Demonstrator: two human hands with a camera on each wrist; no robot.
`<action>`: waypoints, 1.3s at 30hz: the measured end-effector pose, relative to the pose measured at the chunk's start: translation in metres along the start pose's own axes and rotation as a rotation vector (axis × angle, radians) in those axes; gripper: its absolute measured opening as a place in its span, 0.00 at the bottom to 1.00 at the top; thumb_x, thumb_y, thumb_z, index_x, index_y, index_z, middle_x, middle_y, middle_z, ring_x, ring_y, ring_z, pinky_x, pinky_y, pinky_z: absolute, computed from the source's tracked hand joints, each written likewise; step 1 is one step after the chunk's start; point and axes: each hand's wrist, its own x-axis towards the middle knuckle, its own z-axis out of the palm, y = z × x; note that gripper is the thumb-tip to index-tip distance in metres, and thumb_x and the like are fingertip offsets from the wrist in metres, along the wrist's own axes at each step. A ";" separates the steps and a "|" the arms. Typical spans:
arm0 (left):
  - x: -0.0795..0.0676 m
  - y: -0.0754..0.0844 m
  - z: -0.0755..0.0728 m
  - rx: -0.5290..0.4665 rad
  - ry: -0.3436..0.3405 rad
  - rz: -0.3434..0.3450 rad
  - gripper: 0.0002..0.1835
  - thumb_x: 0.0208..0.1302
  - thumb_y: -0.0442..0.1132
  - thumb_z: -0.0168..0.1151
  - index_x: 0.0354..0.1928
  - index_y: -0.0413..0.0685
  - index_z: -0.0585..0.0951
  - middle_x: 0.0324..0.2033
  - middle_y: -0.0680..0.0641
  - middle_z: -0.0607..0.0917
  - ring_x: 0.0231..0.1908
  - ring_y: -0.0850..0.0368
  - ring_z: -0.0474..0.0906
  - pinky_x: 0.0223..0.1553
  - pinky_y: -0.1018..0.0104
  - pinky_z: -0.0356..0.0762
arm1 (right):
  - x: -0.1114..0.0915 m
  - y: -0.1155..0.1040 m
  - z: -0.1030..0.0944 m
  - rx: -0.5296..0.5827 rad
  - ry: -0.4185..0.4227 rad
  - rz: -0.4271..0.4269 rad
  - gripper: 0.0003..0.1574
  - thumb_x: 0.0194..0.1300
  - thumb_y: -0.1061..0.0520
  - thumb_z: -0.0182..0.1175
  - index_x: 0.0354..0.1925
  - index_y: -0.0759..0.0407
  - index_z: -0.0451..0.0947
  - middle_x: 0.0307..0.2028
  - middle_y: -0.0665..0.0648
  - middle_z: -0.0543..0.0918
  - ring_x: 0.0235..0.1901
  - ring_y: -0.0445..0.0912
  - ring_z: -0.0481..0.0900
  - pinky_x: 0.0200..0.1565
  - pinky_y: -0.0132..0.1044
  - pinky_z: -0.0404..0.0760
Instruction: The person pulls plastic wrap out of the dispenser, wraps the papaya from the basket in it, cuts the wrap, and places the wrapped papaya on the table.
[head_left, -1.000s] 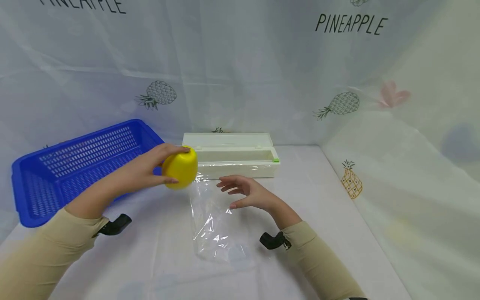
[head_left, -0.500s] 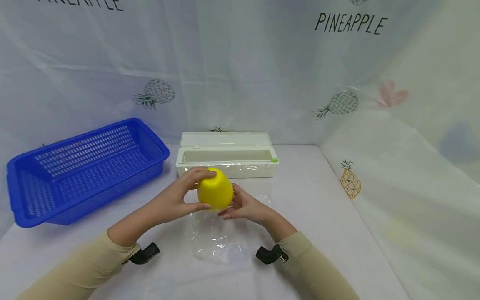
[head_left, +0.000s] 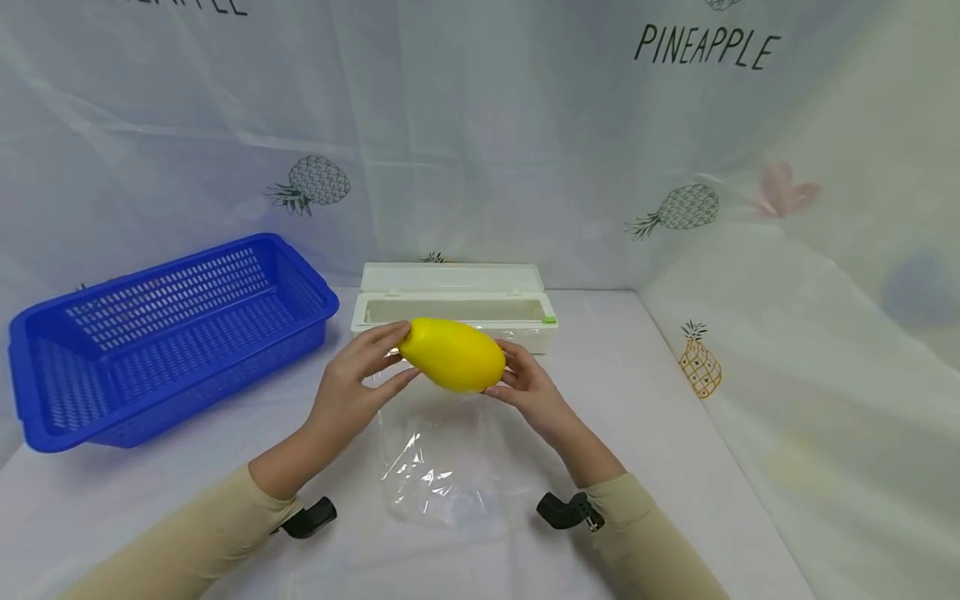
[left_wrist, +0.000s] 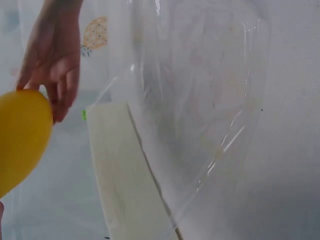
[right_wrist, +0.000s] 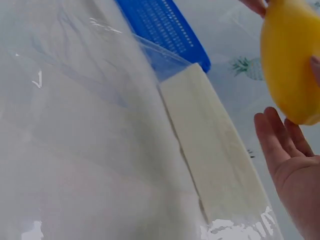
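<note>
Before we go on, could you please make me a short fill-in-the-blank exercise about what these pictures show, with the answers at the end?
1. The left hand and the right hand hold a fruit whose colour is ____.
2. The lid of the white box is not shut but ____.
3. In the head view, the blue basket stands to the ____ of the white box.
4. The full word printed on the hanging cloth reads ____.

Missing words: yellow; open; left; PINEAPPLE.

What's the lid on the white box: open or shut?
Open. The lid is hinged back along the far side of the white box, exposing the trough.
</note>
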 end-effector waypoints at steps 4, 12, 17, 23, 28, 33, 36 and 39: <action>-0.001 -0.004 0.008 -0.088 0.058 -0.041 0.30 0.49 0.21 0.71 0.58 0.37 0.79 0.54 0.43 0.80 0.52 0.49 0.79 0.46 0.64 0.80 | -0.003 -0.008 -0.009 -0.022 0.072 -0.030 0.42 0.65 0.63 0.64 0.72 0.48 0.60 0.67 0.54 0.65 0.62 0.53 0.71 0.57 0.40 0.75; 0.000 -0.013 0.023 -0.171 -0.082 -0.347 0.30 0.53 0.24 0.71 0.61 0.41 0.77 0.54 0.43 0.77 0.54 0.48 0.79 0.50 0.61 0.78 | -0.005 -0.007 -0.024 -0.100 0.143 -0.009 0.40 0.65 0.63 0.64 0.71 0.48 0.63 0.68 0.49 0.64 0.62 0.52 0.70 0.56 0.37 0.76; -0.003 -0.025 0.032 -0.183 -0.138 -0.471 0.30 0.52 0.22 0.71 0.60 0.37 0.76 0.55 0.39 0.75 0.54 0.42 0.78 0.50 0.61 0.79 | -0.005 0.006 -0.029 -0.105 0.120 0.004 0.36 0.63 0.62 0.66 0.67 0.51 0.66 0.67 0.52 0.65 0.61 0.54 0.70 0.56 0.39 0.76; -0.010 -0.040 0.039 -0.152 -0.207 -0.529 0.30 0.50 0.22 0.72 0.58 0.39 0.77 0.56 0.39 0.75 0.53 0.42 0.79 0.48 0.66 0.79 | -0.006 0.026 -0.032 -0.046 0.111 0.037 0.36 0.59 0.71 0.65 0.63 0.62 0.65 0.66 0.58 0.65 0.61 0.57 0.68 0.53 0.38 0.78; -0.013 -0.047 0.044 -0.127 -0.231 -0.547 0.30 0.48 0.21 0.72 0.57 0.38 0.78 0.53 0.38 0.75 0.50 0.40 0.80 0.48 0.64 0.79 | -0.003 0.038 -0.035 -0.015 0.109 0.041 0.38 0.54 0.77 0.64 0.62 0.67 0.64 0.66 0.62 0.65 0.62 0.59 0.68 0.52 0.38 0.79; -0.016 -0.055 0.048 -0.065 -0.272 -0.587 0.30 0.49 0.20 0.71 0.56 0.40 0.77 0.52 0.38 0.75 0.51 0.41 0.79 0.50 0.60 0.79 | 0.000 0.048 -0.035 -0.053 0.104 0.091 0.39 0.53 0.77 0.64 0.61 0.66 0.64 0.66 0.62 0.64 0.64 0.58 0.67 0.53 0.37 0.78; -0.016 -0.059 0.050 -0.053 -0.297 -0.618 0.31 0.48 0.19 0.71 0.57 0.40 0.76 0.52 0.38 0.75 0.51 0.41 0.79 0.51 0.58 0.78 | 0.001 0.053 -0.036 -0.079 0.099 0.113 0.39 0.54 0.77 0.65 0.62 0.65 0.64 0.67 0.62 0.63 0.65 0.58 0.66 0.55 0.36 0.76; -0.015 -0.062 0.050 -0.068 -0.307 -0.639 0.32 0.48 0.18 0.71 0.57 0.40 0.76 0.53 0.38 0.74 0.52 0.40 0.79 0.52 0.58 0.78 | 0.002 0.054 -0.036 -0.079 0.097 0.115 0.39 0.55 0.77 0.64 0.62 0.66 0.63 0.67 0.63 0.63 0.65 0.58 0.66 0.57 0.37 0.75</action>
